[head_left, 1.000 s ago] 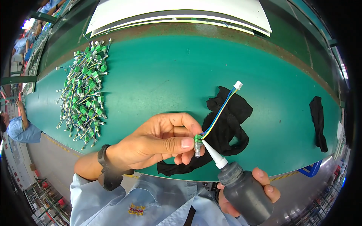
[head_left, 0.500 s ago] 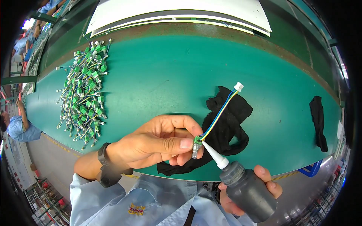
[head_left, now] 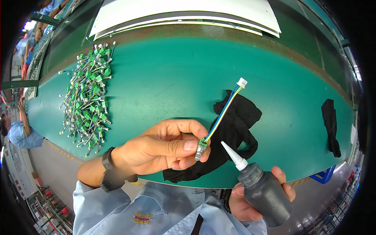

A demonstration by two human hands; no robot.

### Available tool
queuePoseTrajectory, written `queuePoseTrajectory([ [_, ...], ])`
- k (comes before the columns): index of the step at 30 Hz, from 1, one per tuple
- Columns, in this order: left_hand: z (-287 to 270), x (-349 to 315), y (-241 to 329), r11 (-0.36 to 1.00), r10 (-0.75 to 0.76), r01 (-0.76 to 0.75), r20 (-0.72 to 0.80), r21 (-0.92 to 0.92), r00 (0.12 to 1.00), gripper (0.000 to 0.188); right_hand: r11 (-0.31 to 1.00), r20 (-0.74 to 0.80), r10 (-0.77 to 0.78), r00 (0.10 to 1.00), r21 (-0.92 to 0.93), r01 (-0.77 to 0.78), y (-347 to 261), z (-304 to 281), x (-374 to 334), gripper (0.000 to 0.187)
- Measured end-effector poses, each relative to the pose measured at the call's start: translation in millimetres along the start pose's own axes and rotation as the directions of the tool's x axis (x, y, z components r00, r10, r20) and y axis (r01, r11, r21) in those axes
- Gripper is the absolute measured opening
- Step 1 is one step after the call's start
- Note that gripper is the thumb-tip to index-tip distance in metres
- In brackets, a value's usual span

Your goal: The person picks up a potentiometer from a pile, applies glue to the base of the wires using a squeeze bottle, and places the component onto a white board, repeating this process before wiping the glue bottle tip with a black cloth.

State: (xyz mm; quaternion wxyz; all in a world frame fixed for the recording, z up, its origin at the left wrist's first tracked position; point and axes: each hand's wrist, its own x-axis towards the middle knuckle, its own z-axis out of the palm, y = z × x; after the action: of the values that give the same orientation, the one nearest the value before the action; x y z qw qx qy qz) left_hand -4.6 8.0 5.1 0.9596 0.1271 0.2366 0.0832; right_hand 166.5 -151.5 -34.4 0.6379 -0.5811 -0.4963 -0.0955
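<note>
Left hand [head_left: 168,148] pinches the green component [head_left: 201,147], its wires [head_left: 222,116] toward one o'clock; right hand [head_left: 243,203], at the component's four o'clock, is wrapped round the dark bottle [head_left: 268,197]; oversqueezing might drip onto the black cloth [head_left: 237,119]

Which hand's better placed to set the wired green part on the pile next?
Left, probably. The left hand pinches the wired green part and is nearer the pile, off to the left. The right hand holds the dark bottle, farther from the pile.
</note>
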Motion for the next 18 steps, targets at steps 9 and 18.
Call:
queuePoseTrajectory([
  [9,-0.4,0.4,0.6,1.000,-0.011,0.011,-0.003,0.009,1.000,0.026,0.953,0.143,-0.263,0.954,-0.119,0.280,11.2,-8.9,5.6,0.067],
  [18,-2.5,-0.8,1.2,0.999,-0.033,0.033,0.003,0.001,0.999,0.026,0.949,0.114,-0.215,0.970,-0.209,0.235,4.8,-13.6,2.8,0.057],
])
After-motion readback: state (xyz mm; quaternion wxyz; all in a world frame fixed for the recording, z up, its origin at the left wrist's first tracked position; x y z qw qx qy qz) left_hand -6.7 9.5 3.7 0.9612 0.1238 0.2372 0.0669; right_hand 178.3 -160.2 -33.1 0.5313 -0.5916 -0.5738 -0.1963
